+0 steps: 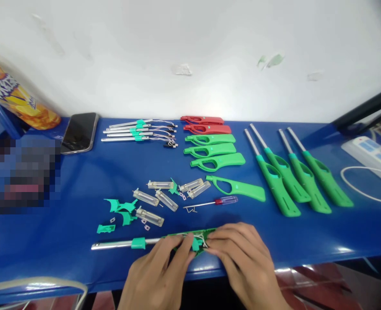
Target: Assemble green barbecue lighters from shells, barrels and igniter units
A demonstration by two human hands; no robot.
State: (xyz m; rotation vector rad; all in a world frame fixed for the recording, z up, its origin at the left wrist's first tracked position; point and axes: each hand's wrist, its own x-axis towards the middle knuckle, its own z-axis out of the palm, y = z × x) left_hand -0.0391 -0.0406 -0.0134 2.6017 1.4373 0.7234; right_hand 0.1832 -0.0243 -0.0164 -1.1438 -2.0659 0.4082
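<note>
At the table's front edge lies an opened green lighter handle (206, 249), with a long metal tube (113, 245) and turquoise collar (138, 243) reaching out to the left. My left hand (160, 269) is closed around its left part, thumb and fingertips beside a turquoise piece (195, 244) inside. Thin white wires (201, 235) run through the shell. My right hand (247, 254) has its fingers pinched at the handle's right end, close to the wires; exactly what its fingertips press is hidden.
Beyond my hands lie clear fuel tanks (145, 198), turquoise parts (126, 206), a screwdriver (222, 200) and screws. Further back are wired tubes (126, 138), red shells (206, 129) and green shells (218, 162). Several assembled lighters (279, 189) lie right; a phone (79, 132) lies left.
</note>
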